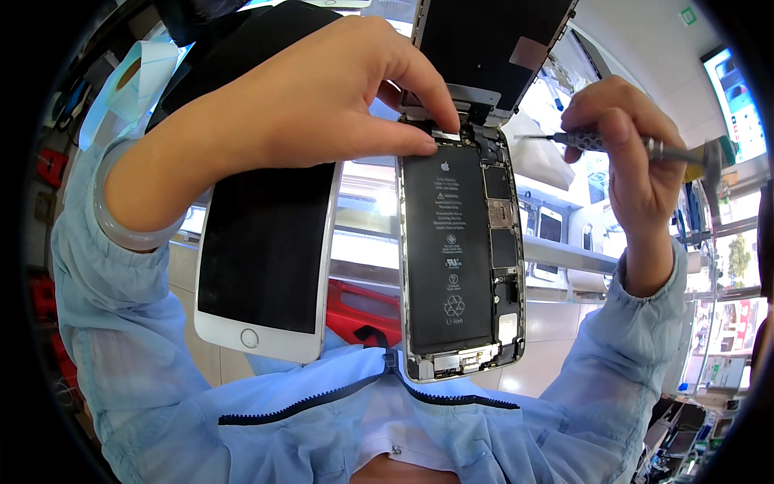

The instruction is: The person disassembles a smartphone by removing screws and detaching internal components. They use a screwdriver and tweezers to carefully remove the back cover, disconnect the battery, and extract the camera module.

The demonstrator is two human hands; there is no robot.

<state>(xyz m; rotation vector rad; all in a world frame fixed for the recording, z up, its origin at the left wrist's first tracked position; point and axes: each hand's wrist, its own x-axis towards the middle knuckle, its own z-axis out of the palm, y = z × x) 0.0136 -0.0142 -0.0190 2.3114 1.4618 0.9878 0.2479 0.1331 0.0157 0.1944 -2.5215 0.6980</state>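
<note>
An opened smartphone (447, 242) shows its black battery and inner boards. Its lifted screen panel (484, 48) stands at the far end, with a silvery metal plate along the lower edge. My left hand (347, 97) reaches over from the left. Thumb and index finger close in a pinch at the phone's top inner end, beside a small silvery part (446, 136); what they grip is not clear. My right hand (633, 141) is closed round a thin screwdriver (592, 142), its tip pointing left, apart from the phone. Left of the opened phone lies a white-framed phone (266, 258) with a dark screen.
Beyond my left forearm are a dark flat sheet (234, 60) and a roll of pale tape (139, 77). A red object (363, 310) shows between the two phones, lower down. Boxed phones (551, 234) sit behind glass to the right.
</note>
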